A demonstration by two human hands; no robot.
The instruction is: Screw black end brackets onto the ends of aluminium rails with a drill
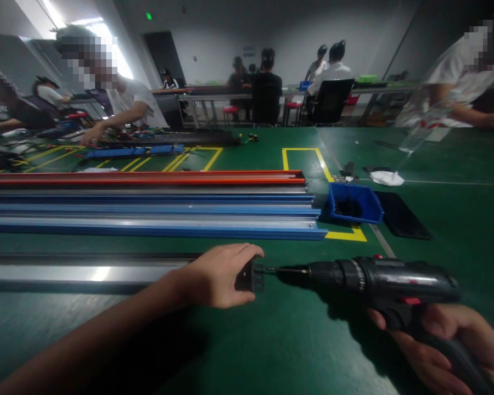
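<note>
My left hand (218, 274) is closed over the black end cap (250, 276) at the tip of the grey rail (86, 271), nearer me than the blue bin (356, 203) and a little to its left. My right hand (448, 340) grips the drill (387, 282), nearer me than the bin and to its right. The bit (286, 270) lies level, its tip at the cap. The stacked rails (148, 203) end just beside the bin's left wall. A black pad (401, 214) lies just right of the bin, with a white cloth (387, 177) beyond it.

A bin (372, 208) sits right of the stacked rails (148, 211), behind the drill (379, 280)
</note>
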